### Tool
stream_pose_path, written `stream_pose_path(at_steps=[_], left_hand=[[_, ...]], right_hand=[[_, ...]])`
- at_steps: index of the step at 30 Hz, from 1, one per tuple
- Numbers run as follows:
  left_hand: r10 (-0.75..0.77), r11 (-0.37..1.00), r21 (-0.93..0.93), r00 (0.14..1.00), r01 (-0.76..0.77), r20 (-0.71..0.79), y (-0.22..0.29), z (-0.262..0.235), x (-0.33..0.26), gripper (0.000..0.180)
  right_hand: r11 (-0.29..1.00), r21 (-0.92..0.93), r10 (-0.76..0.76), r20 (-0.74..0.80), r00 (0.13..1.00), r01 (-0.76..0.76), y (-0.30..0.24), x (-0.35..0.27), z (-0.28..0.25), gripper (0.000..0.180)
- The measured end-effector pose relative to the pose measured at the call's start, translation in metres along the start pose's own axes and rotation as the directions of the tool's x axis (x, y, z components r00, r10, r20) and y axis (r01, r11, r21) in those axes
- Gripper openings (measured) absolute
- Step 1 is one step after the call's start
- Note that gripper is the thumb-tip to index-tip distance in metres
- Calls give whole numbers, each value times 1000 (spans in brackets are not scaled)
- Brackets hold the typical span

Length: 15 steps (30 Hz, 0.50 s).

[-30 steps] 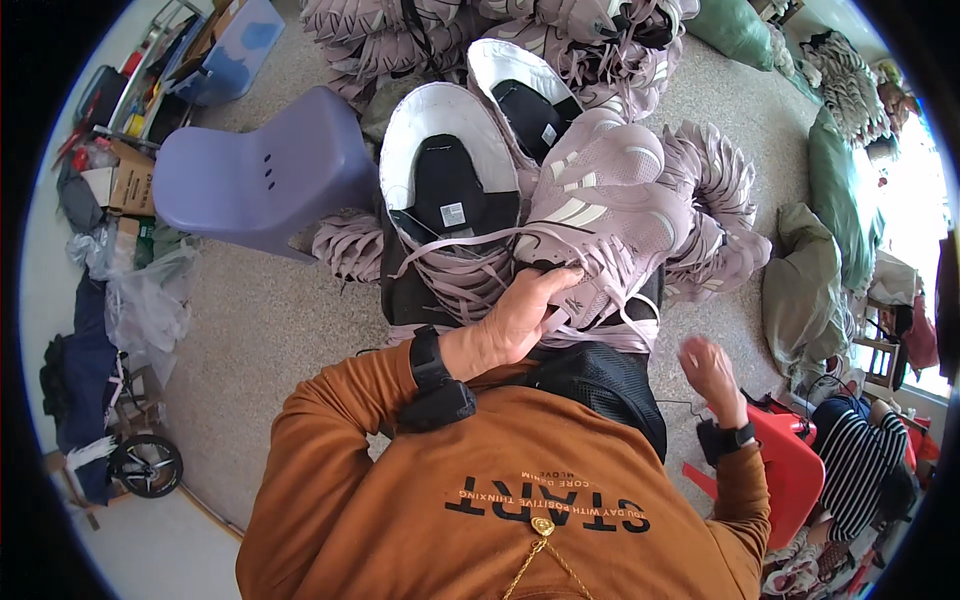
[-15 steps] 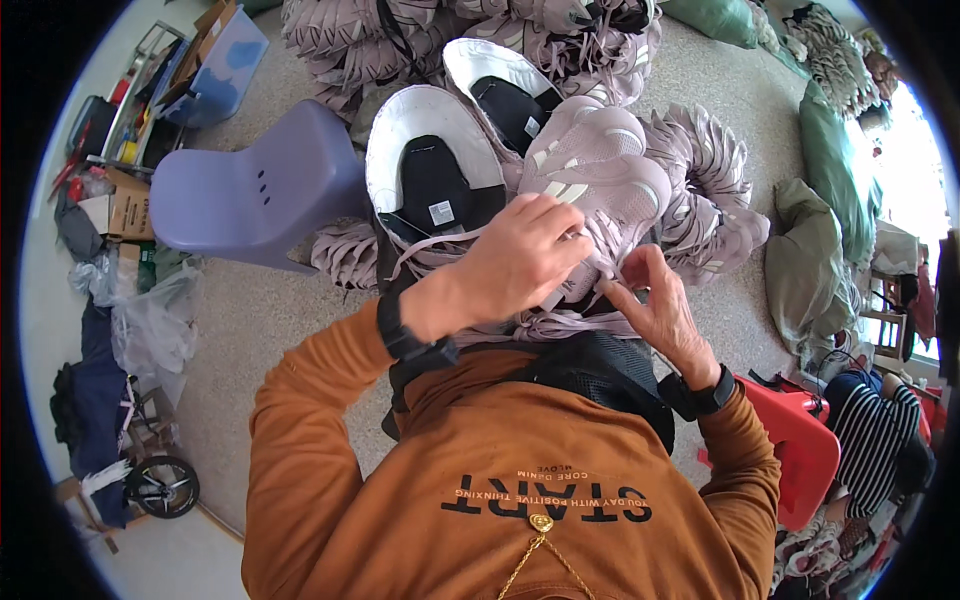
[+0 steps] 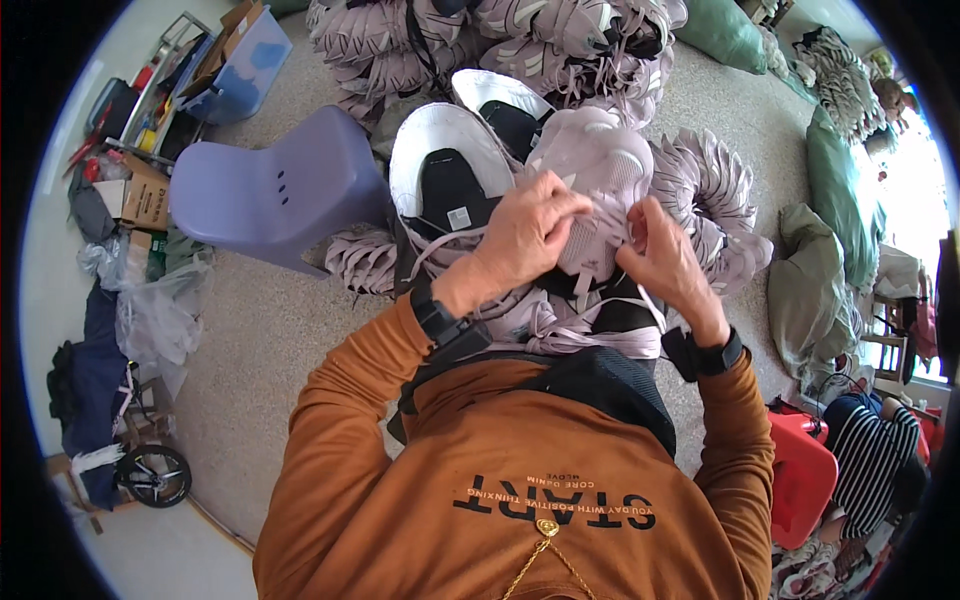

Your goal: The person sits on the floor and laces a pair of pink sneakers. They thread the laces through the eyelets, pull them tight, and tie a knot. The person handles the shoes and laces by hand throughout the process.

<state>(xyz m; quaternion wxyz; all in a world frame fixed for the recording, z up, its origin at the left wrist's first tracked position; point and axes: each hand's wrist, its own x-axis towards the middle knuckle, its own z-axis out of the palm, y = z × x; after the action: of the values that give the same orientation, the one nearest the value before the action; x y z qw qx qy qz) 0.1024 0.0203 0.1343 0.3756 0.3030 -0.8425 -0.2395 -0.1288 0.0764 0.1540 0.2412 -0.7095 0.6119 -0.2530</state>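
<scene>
A pale pink shoe upper (image 3: 605, 165) lies in front of me, toe pointing away. Over its lacing area my left hand (image 3: 530, 225) is closed in a pinch; whatever is between those fingertips is too small to make out. My right hand (image 3: 665, 258), on the upper's right side, pinches a pale shoelace (image 3: 652, 305) whose end hangs below it. Left of my left hand are two uppers with white linings and black inners, the nearer upper (image 3: 405, 165) and the farther upper (image 3: 475, 92). A bundle of pink laces (image 3: 580, 335) lies close to my waist.
Stacked bundles of pink uppers (image 3: 390, 45) stand at the back, with a curled row of uppers (image 3: 705, 180) to the right. A purple chair (image 3: 270, 185) is at left, a red stool (image 3: 800, 470) at lower right. Green sacks (image 3: 840, 190) lie far right. Another person (image 3: 875, 450) sits beyond the stool.
My left hand has drawn slightly back from the right over the upper. My right hand has shifted to the upper's right side, with a lace end now hanging beneath it. The view has shifted slightly.
</scene>
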Motion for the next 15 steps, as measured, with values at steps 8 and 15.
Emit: stream_pose_path(at_steps=[8,15], left_hand=[[149,985,61,972,-162,179,11,-10,20,18],[139,970,130,912,-203,387,18,-14,40,9]], right_hand=[[980,198,39,-111,993,-17,7,-34,10,35],[940,315,-77,-171,982,128,20,-39,17,19]])
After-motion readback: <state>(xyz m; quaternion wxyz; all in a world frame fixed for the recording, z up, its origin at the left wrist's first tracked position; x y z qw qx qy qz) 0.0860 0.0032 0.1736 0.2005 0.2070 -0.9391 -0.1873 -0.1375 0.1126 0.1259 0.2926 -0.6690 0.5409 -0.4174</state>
